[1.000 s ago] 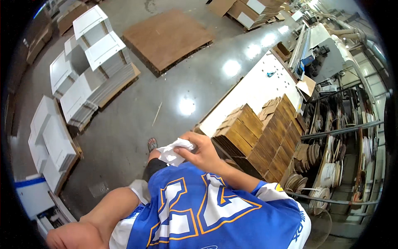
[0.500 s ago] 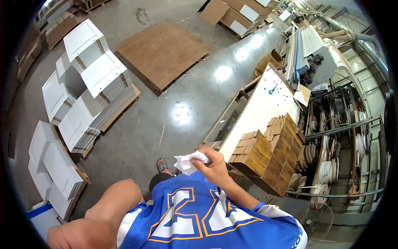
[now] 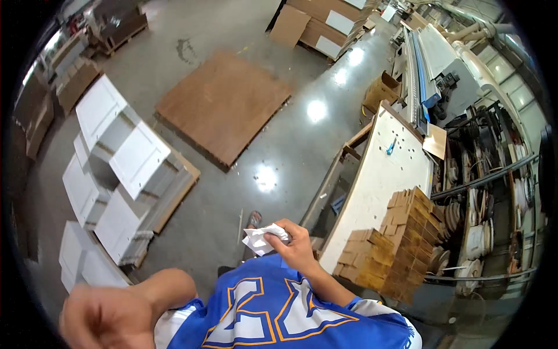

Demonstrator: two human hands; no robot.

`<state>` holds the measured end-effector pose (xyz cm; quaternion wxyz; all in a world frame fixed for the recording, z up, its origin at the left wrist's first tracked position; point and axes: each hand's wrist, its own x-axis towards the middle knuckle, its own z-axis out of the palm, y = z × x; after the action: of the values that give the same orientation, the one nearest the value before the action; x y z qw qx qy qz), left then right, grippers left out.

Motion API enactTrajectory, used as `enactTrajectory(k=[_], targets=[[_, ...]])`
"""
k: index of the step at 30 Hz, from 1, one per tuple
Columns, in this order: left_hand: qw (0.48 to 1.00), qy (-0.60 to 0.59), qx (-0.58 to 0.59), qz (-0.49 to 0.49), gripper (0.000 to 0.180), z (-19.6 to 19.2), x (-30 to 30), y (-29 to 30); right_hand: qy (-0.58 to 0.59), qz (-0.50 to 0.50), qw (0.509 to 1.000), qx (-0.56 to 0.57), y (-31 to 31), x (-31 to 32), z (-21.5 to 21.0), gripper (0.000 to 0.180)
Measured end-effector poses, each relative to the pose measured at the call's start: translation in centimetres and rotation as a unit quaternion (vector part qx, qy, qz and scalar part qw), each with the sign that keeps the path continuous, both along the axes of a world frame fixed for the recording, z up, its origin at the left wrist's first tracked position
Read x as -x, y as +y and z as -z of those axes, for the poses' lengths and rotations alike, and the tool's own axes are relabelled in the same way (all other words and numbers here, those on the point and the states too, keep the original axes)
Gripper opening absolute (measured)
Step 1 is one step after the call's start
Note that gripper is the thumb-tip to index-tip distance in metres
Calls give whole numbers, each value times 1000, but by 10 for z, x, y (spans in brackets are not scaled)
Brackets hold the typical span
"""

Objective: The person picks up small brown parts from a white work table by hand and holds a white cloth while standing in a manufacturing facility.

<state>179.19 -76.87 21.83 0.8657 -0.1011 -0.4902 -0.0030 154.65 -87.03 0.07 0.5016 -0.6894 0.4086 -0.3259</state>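
Gripping a crumpled white cloth (image 3: pixel 264 238) in right hand (image 3: pixel 296 247), grip clamped on it, fingers curled over its right end; cloth sticks out leftward from the fist, held at chest height above the blue jersey (image 3: pixel 279 308). Long axis of the cloth roughly left-right, free end pointing left and slightly down, toward the concrete floor (image 3: pixel 232 192); too crumpled to call it better than that. Left hand (image 3: pixel 107 317) low at lower left, blurred, fingers apparently drawn in, holding nothing visible; cannot tell for sure. Well apart from the cloth, so right hand is the near one by far. White surface (image 3: pixel 383 174) just right of the right hand, running away up-right, stacked cardboard pieces (image 3: pixel 395 238) on its near end, small blue tool (image 3: pixel 390 146) further up. White panel doors (image 3: pixel 116 174) stacked on the floor at left, big brown sheet (image 3: pixel 224 107) beyond. Sandalled foot (image 3: pixel 254 220) visible just above the cloth, on the floor.
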Motion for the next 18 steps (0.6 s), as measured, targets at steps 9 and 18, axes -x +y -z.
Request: enactTrajectory(k=[9,18], targets=[[721,-282,-626,-93,62,159,30,-217,-12,14,1000,23,-163,-1,-4,21],[548,-233,-787,162,43,254,64,-304,-18,4,997,-70,-261,11,17,23]])
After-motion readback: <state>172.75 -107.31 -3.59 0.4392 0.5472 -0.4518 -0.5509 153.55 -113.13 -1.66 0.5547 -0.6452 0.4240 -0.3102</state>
